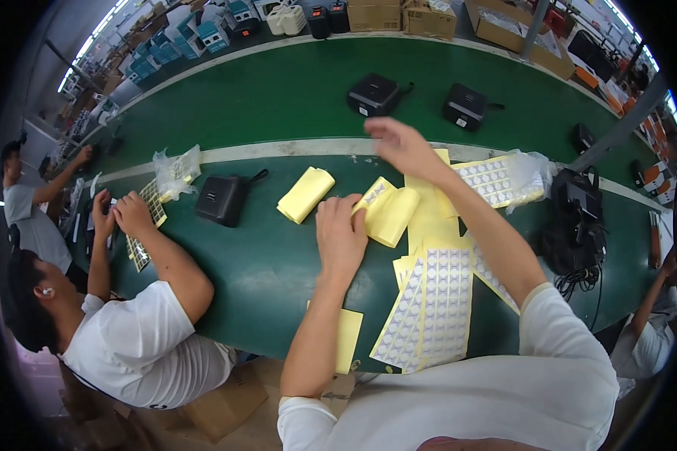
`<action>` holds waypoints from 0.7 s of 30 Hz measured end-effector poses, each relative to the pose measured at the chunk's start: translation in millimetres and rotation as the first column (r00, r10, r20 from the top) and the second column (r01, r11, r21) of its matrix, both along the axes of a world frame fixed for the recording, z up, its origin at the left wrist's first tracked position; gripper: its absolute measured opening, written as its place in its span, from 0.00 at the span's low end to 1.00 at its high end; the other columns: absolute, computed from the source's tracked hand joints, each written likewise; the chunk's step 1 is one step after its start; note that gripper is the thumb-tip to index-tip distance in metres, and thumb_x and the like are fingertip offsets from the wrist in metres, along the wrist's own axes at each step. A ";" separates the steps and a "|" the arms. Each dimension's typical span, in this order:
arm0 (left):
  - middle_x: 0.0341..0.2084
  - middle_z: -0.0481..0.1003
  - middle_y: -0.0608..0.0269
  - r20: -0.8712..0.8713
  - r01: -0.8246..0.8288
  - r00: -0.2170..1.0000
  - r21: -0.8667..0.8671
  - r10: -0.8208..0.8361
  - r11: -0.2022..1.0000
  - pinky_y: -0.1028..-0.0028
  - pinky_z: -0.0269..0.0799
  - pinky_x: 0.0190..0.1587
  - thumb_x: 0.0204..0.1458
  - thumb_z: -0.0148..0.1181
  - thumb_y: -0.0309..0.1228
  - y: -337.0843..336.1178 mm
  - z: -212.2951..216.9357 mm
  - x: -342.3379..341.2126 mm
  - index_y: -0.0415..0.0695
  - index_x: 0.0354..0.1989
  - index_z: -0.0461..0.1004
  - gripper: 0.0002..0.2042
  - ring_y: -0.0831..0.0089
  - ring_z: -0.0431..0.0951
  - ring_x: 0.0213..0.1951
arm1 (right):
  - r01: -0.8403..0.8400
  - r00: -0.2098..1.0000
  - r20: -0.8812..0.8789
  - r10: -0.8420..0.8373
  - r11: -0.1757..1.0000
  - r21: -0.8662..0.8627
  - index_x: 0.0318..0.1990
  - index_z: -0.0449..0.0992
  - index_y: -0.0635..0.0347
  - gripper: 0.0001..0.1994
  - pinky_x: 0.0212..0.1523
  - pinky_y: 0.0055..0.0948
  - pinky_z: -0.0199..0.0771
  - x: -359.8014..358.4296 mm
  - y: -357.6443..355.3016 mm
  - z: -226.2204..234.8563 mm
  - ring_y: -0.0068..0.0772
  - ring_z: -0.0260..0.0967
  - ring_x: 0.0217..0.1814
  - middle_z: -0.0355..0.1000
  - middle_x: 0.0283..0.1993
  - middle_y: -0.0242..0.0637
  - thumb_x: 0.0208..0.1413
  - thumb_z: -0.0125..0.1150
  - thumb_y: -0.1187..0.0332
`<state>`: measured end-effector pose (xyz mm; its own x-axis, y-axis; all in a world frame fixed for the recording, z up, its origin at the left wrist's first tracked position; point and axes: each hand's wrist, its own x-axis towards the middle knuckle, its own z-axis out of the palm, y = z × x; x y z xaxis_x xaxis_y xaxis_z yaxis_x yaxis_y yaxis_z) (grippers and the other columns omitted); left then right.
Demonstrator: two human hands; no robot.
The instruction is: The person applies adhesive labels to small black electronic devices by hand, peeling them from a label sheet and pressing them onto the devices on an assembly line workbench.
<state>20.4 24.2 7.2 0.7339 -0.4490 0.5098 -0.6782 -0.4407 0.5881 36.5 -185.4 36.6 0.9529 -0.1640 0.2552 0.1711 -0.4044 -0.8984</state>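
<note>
My left hand (341, 234) rests on the table, its thumb and fingers gripping the left edge of a curled yellow label sheet (396, 216), with printed labels on its upper part. My right hand (405, 147) is raised past it near the conveyor's edge, slightly blurred, fingers stretched out and holding nothing. A black case (372, 95) with a strap sits on the green conveyor just beyond its fingertips. Another folded yellow sheet (306, 194) lies left of my left hand. Fanned sheets of printed labels (447, 304) spread below my right forearm.
A black case (223, 199) stands on the table at left; another (466, 106) is on the conveyor (278, 98). A label sheet with plastic wrap (530, 177) and black devices with cables (577, 218) lie right. A co-worker (135, 331) sits close at left.
</note>
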 end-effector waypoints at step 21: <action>0.31 0.74 0.56 0.161 -0.004 0.987 -0.055 0.013 0.998 0.65 0.69 0.40 0.47 0.60 0.21 -2.3 9.6 1.4 0.41 0.35 0.75 0.07 0.57 0.74 0.35 | -0.237 0.905 -0.286 0.316 0.931 0.279 0.46 0.73 0.57 0.09 0.19 0.19 0.48 -49.7 23.4 -13.1 0.12 0.50 0.19 0.60 0.19 0.21 0.60 0.55 0.67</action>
<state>21.8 21.8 16.8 0.6439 -0.4116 0.6449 -0.7623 -0.4171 0.4949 -13.2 -162.0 23.5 0.9913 0.1010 -0.0844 -0.0679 -0.1564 -0.9854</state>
